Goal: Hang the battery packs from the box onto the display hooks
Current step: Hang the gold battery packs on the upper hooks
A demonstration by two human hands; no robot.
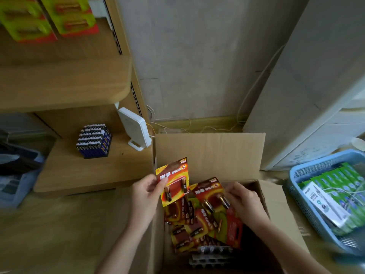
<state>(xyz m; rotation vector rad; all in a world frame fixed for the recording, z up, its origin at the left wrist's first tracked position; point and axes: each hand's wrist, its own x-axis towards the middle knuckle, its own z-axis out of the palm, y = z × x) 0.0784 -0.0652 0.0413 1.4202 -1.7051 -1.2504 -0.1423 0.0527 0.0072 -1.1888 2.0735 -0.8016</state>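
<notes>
The battery pack (174,180) is standing upright in the air, pinched by its left edge between the thumb and fingers of the left grip (146,191), which is clamping onto the card alone. A second pack (210,192) is lying tilted on the heap just inside the box (209,153). The right grip (244,198) is curling onto its right edge and looks to be pinching it, though the fingertips are partly hiding behind the card. Below and between both grips, loose packs (197,224) are lying criss-crossed in the box.

These packs are looking light and thin: a stiff printed card with a clear blister holding two cells. The card is probably bending a little if squeezed hard, and its glossy face is likely slippery. I'd judge an edge pinch, low down or at the side, to be the safest hold, since it is leaving the hanging hole at the top free for a hook. The cells are weighing down the lower half, so a pack held by one corner may be swinging.

Far up and to the left of the left grip, hung packs (25,20) are showing on the display; I'm not making out the hooks themselves. Out beyond the right grip a blue basket (296,175) is sitting.
</notes>
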